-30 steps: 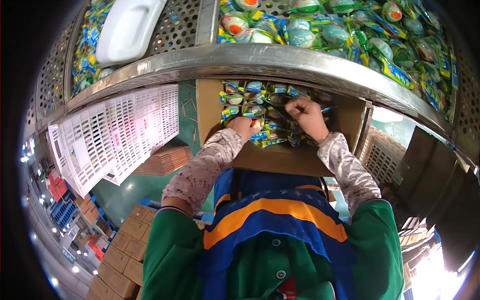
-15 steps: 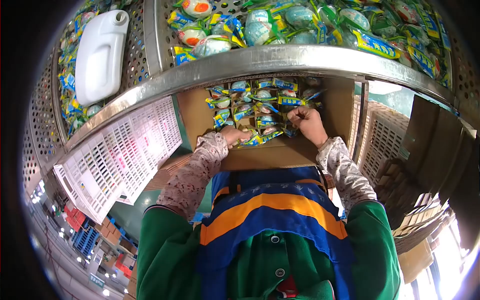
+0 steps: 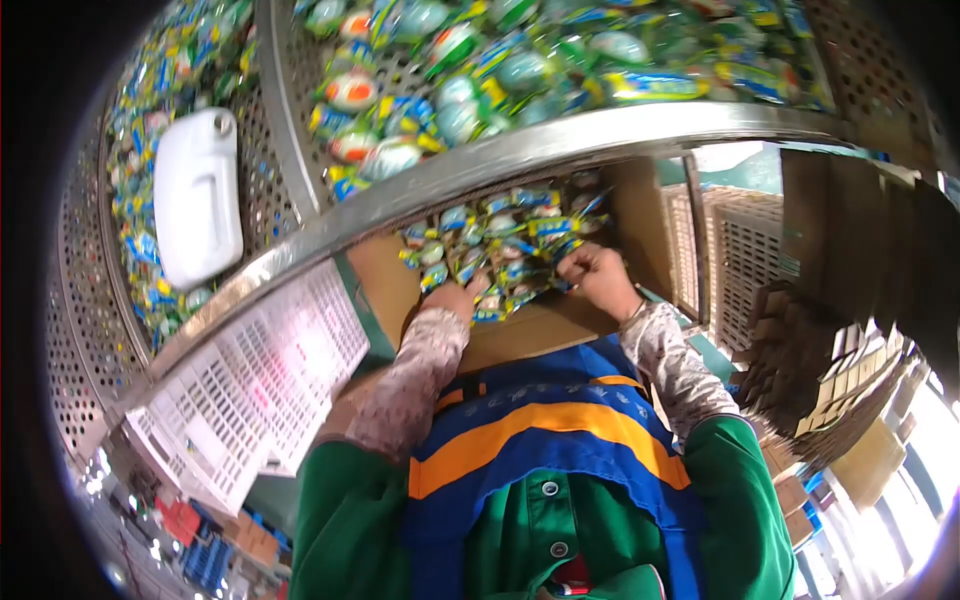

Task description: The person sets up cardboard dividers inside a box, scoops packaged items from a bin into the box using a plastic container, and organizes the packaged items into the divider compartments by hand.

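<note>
An open cardboard box lies tilted below the metal table's edge, holding rows of wrapped round items in clear, blue and yellow packaging. My left hand is inside the box at its near left, fingers bent against a wrapped item; its fingertips are blurred and partly hidden. At the right end of the rows, my right hand has thumb and fingers pinched together beside a blue and yellow wrapper. Whether that wrapper is between the fingertips cannot be made out.
The metal table's rim runs above the box, with many more wrapped items on its perforated top. A white plastic container lies at the left. White crates stand left; another crate and folded cardboard are right.
The view has turned, so the table and box appear slanted. My left hand has stayed at the box's near left after moving left earlier. My right hand remains near the right end of the rows.
</note>
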{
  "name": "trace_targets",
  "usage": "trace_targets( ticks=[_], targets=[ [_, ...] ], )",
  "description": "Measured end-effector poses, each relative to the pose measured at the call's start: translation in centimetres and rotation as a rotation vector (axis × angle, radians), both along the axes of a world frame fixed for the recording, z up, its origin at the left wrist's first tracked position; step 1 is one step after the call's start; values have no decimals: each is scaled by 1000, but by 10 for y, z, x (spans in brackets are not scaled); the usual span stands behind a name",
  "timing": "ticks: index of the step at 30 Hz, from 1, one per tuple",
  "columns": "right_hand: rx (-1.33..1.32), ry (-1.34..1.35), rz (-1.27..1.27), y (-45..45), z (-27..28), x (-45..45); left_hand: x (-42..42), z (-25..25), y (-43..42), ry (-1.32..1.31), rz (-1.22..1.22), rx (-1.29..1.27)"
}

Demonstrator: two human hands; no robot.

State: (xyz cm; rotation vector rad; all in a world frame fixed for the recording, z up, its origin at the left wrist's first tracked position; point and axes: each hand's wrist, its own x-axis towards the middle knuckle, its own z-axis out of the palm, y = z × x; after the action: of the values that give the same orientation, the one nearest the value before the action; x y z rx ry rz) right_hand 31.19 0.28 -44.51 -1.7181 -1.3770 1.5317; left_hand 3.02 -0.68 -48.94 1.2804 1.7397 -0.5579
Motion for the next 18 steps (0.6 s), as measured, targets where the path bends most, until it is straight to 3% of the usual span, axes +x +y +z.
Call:
trace_targets(
  ticks=[1, 4, 5, 8, 10, 11, 13, 15, 17, 18],
  targets=[
    [59, 0, -7, -3, -2, 0, -8, -9, -2, 12, -28, -13],
    [103, 103, 44, 6, 47, 4, -9, 46, 11, 30, -107, 97],
    [369, 56, 167, 12, 62, 12, -10, 58, 12, -7, -8, 101],
    [631, -59, 313, 22, 136, 56, 8, 69, 13, 79, -203, 245],
    [855, -105, 276, 22, 204, 91, 31, 79, 12, -181, -216, 389],
    [996, -131, 221, 19, 243, 115, 45, 65, 13, -231, -334, 483],
    [1208, -382, 100, 5, 310, 162, 104, 113, 22, -496, -312, 507],
    [1415, -799, -91, -15, 367, 209, 164, 165, 36, -712, -413, 443],
    [1509, -1182, -274, -35, 409, 259, 222, 224, 50, -867, -438, 437],
    [1470, -1309, -412, -44, 425, 277, 248, 252, 59, -933, -543, 575]
  ],
)
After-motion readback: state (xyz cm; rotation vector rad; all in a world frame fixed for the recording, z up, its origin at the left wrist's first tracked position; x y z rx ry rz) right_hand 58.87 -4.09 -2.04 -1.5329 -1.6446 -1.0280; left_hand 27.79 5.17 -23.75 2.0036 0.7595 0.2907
